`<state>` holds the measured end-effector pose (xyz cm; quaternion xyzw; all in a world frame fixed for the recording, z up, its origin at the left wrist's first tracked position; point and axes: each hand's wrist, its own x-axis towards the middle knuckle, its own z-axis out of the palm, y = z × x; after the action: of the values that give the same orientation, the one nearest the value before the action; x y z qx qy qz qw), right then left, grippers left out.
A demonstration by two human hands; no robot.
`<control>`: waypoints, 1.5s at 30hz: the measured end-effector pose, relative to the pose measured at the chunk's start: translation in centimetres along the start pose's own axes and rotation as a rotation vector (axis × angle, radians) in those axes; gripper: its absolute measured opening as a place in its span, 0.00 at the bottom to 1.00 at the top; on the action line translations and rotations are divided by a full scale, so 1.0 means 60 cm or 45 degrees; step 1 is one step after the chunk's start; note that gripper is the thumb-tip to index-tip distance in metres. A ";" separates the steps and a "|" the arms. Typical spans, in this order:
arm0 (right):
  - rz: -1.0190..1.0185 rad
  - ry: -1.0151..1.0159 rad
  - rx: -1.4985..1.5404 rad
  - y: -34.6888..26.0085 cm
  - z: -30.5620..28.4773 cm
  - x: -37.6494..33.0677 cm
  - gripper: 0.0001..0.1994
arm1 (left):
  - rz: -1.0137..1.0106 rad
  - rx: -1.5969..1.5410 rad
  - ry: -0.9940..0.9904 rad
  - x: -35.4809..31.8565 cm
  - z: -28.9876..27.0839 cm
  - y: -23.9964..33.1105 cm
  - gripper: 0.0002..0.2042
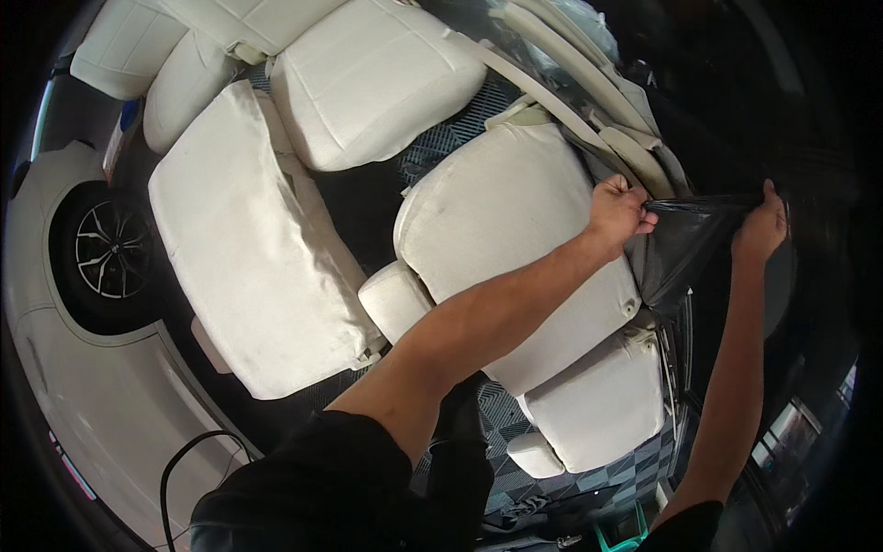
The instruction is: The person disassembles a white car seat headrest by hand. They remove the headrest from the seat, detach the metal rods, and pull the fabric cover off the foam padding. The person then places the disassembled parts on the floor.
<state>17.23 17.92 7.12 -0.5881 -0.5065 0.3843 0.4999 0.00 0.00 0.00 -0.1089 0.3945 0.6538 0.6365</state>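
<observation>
My left hand point(618, 217) is closed on one edge of a thin, shiny black plastic bag or sheet point(685, 247). My right hand point(762, 226) grips the opposite edge, so the top is drawn taut between them while the rest hangs down in folds. Just left of it lies a large cream seat backrest point(515, 230), its corner below my left hand. Cream curved trim panels point(635, 161) rest beyond my left hand. Which kind of bag or sheet it is, I cannot tell.
More cream car seat parts lie on the left point(239, 248) and at the far side point(368, 83). Nearer stands a smaller backrest point(598, 405) with its headrest point(535, 455). A white car point(120, 396) is parked at far left. Dark grid tiles point(515, 419) cover the floor.
</observation>
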 end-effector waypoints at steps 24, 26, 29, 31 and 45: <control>-0.611 0.031 0.474 -0.647 -0.398 -0.446 0.07 | 0.334 0.080 -0.778 -0.811 0.238 0.161 0.15; -0.679 0.187 0.425 -0.677 -0.463 -0.523 0.07 | 0.400 0.300 -0.865 -0.901 0.229 0.152 0.17; -0.635 0.368 0.528 -0.703 -0.513 -0.673 0.16 | 0.412 0.556 -0.891 -1.002 0.170 0.146 0.20; -0.513 0.454 0.618 -0.702 -0.556 -0.764 0.17 | 0.138 0.503 -0.960 -1.035 0.147 0.133 0.20; -0.279 1.398 0.216 -0.627 -0.901 -1.315 0.15 | -0.940 1.201 -1.243 -1.245 0.044 -0.241 0.04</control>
<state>45.95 -70.59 50.67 -0.6035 -0.1977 0.0074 0.7724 26.61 -55.77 44.46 0.3499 0.2440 0.1360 0.8941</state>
